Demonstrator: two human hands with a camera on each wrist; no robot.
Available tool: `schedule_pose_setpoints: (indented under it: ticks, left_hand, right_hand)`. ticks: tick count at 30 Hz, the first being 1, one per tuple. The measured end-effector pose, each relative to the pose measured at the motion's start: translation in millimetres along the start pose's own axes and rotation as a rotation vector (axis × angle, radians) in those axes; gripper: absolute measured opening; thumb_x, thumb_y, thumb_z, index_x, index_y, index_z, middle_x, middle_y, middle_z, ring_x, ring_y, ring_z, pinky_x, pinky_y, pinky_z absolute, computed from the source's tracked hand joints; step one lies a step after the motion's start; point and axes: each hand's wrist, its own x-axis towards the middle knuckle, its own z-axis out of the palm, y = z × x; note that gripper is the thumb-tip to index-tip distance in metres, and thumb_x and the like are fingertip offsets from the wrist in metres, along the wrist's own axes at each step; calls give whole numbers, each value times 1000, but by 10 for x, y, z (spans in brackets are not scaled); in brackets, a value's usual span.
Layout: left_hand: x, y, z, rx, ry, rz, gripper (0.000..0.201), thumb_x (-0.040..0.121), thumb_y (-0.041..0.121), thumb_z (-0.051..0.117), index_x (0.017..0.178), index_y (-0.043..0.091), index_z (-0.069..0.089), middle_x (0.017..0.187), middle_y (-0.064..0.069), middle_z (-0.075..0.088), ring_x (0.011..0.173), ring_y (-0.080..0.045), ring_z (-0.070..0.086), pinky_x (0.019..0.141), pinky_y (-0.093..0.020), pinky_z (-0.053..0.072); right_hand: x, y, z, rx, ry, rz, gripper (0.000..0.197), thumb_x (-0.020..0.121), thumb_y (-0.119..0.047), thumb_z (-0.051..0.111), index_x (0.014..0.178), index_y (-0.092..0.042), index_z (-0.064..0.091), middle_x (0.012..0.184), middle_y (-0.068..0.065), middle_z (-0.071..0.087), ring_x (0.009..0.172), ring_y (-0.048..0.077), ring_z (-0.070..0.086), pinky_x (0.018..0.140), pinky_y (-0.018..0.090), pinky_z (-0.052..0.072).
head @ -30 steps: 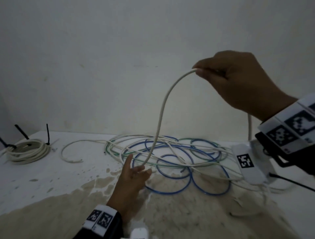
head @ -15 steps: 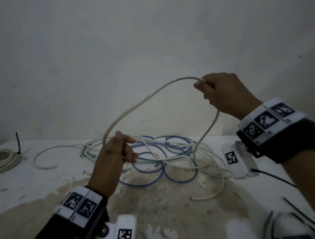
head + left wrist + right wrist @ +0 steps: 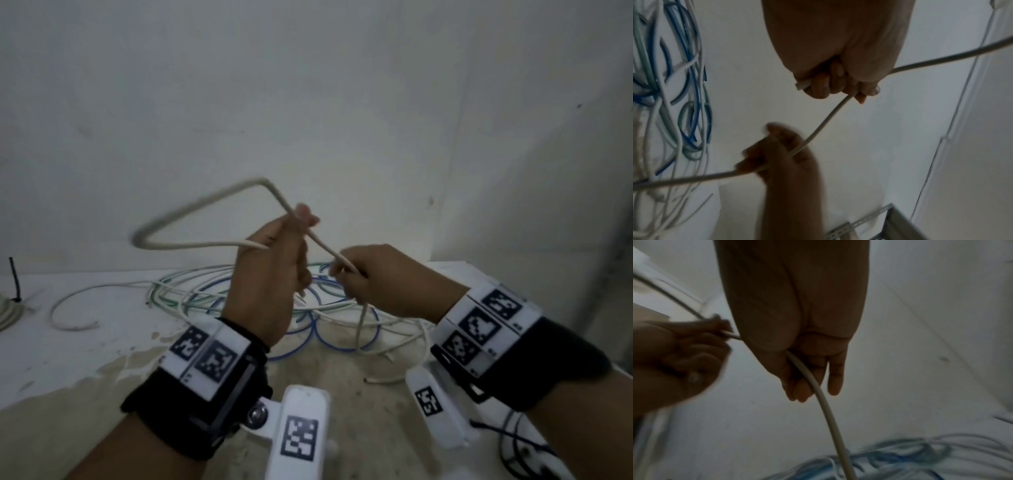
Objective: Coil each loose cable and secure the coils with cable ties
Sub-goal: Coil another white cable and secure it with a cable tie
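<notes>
A beige cable (image 3: 191, 245) forms one raised loop above the table. My left hand (image 3: 274, 274) grips both ends of that loop, its cut end (image 3: 801, 85) poking out of the fist (image 3: 838, 78). Just to its right, my right hand (image 3: 380, 281) holds the same cable (image 3: 824, 402), which hangs down from it to the table. Behind the hands lies a tangle of blue, green and white cables (image 3: 212, 294). A finished beige coil (image 3: 7, 311) with a black cable tie (image 3: 15, 281) sits at the far left edge.
The white table (image 3: 68, 359) has a worn brown patch (image 3: 342, 377) at the front. A white wall stands close behind, with a corner at the right. Thin black ties or wires (image 3: 513, 442) lie at the lower right.
My two hands have come together in front of me. The wide arc of cable between them has closed into a loop held by the left hand, and the right hand has dropped lower.
</notes>
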Motion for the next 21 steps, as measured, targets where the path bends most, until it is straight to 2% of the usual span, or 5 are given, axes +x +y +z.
schedule_pose_setpoints:
  ticks: [6, 9, 14, 17, 21]
  left_hand:
    - [166, 274, -323, -172, 144, 6, 31, 99, 36, 42, 76, 17, 48, 42, 11, 19, 34, -3, 15, 33, -16, 16]
    - [197, 278, -497, -103, 174, -38, 31, 99, 37, 44, 76, 17, 48, 42, 11, 18, 34, -3, 14, 34, -17, 15]
    - [189, 0, -738, 134, 216, -241, 31, 97, 32, 51, 73, 12, 50, 39, 10, 23, 31, -4, 17, 35, -13, 14]
    - [193, -193, -893, 303, 226, -382, 33, 97, 30, 53, 70, 10, 55, 39, 8, 26, 30, -6, 19, 36, -11, 15]
    - [159, -316, -1053, 457, 201, -540, 34, 95, 30, 57, 71, 6, 55, 46, 2, 27, 31, -8, 18, 35, -12, 16]
  right_hand:
    - [-274, 929, 221, -282, -299, 378, 23, 94, -23, 52, 93, -10, 70, 101, 7, 70, 90, 20, 62, 78, 25, 44]
    - [-370, 1170, 61, -203, -66, 467, 37, 96, -36, 50, 74, -11, 66, 85, 9, 69, 80, 22, 62, 71, 27, 43]
    - [-288, 1084, -350, -227, 490, 318, 22, 97, -24, 46, 95, -4, 54, 76, 13, 54, 71, 27, 53, 61, 32, 35]
    - [-200, 935, -572, -338, 542, 211, 19, 96, -13, 47, 86, 0, 56, 75, 11, 47, 69, 26, 47, 60, 30, 23]
    - [-189, 722, -674, -410, 489, 170, 34, 95, -26, 53, 68, -5, 51, 58, 10, 49, 57, 30, 51, 54, 33, 35]
